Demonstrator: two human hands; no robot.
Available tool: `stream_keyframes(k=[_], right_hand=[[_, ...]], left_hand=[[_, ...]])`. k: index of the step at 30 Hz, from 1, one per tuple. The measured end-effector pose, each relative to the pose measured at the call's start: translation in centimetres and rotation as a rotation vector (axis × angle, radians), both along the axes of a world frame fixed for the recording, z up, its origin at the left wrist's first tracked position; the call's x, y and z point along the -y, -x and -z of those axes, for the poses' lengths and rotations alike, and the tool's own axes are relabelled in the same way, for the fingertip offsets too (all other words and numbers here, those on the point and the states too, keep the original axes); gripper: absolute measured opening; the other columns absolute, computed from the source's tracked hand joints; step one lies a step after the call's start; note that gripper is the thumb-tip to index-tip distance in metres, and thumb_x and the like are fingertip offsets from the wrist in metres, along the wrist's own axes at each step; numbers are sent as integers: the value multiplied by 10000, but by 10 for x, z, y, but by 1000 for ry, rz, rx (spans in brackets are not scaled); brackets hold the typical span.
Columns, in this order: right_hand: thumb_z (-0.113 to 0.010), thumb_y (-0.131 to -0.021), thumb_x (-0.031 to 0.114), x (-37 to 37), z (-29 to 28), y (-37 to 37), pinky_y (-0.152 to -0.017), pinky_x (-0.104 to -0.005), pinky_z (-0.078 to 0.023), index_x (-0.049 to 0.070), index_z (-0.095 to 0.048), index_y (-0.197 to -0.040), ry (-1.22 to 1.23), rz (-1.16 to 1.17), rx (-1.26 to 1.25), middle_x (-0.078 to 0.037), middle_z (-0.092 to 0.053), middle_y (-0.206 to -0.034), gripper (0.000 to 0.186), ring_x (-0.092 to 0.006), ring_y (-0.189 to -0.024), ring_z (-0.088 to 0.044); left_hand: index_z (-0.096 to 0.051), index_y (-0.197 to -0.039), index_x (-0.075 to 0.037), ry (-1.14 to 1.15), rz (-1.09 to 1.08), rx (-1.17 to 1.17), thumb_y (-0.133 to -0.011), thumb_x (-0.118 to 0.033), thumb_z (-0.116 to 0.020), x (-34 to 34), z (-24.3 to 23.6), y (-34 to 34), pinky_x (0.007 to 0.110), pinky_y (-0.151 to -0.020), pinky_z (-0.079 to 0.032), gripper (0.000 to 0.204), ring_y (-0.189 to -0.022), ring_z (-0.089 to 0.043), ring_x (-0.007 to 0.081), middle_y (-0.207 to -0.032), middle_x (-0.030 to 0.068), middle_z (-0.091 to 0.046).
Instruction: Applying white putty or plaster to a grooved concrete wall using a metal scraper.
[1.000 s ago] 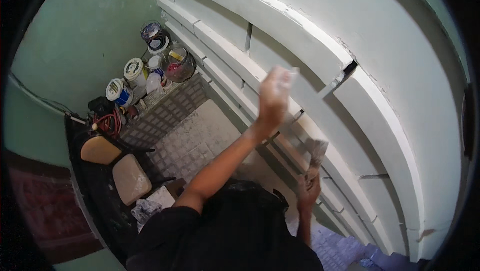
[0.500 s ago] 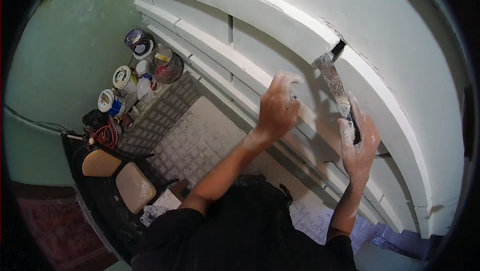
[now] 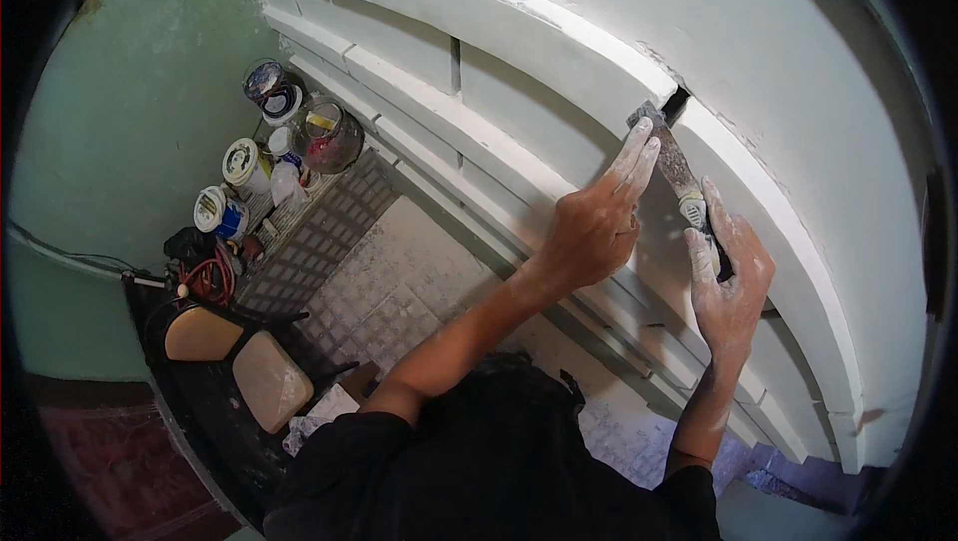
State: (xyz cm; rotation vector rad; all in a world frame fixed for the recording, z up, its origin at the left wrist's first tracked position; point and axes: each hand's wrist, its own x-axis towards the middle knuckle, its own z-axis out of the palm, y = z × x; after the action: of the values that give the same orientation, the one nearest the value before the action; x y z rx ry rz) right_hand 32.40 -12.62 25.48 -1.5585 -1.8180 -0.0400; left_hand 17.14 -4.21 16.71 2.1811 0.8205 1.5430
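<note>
My right hand (image 3: 736, 291), dusted white, is closed round the dark handle of a putty knife (image 3: 677, 164). The knife's worn, stained blade points up and left, its tip lying at the edge of a curved white moulding (image 3: 539, 27), beside a dark gap (image 3: 677, 104) in it. Two whitened fingers of my left hand (image 3: 597, 227) stretch out along the blade near its tip and touch it. The other fingers of that hand are curled, with nothing seen in them. Part of the handle is hidden by my right hand.
Stepped white ledges (image 3: 419, 92) run below the moulding. At left, tubs (image 3: 246, 164), a clear round container (image 3: 332, 137) and red hose (image 3: 210, 276) crowd a lattice-sided stand (image 3: 329, 212). A chair (image 3: 271, 379) is at lower left, on dusty floor tiles (image 3: 394, 311).
My left hand has moved up and right, its fingers stretching from a loose curl onto the blade. My right hand with the putty knife has shifted slightly right and down.
</note>
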Motion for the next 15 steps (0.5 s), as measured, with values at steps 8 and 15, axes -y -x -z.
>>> stream_keyframes(k=[8, 15], right_hand=[[-683, -842, 33, -11, -3, 9, -680, -345, -481, 101, -649, -1314, -34, -4, 45, -133, -625, -810, 478, -220, -690, -565], [-679, -837, 20, -20, -6, 20, -678, -338, -481, 91, -653, -1306, -21, -18, 15, -124, -620, -807, 475, -210, -685, -568]], left_hand=[[-365, -1493, 23, -23, -5, 26, -701, 78, -583, -11, 2, 5, 345, -760, -574, 823, -1213, -599, 374, -1531, 280, -352], [-362, -1494, 23, -54, -28, 25, -716, 74, -570, -22, 2, 15, 354, -785, -572, 806, -1226, -584, 389, -1534, 281, -347]])
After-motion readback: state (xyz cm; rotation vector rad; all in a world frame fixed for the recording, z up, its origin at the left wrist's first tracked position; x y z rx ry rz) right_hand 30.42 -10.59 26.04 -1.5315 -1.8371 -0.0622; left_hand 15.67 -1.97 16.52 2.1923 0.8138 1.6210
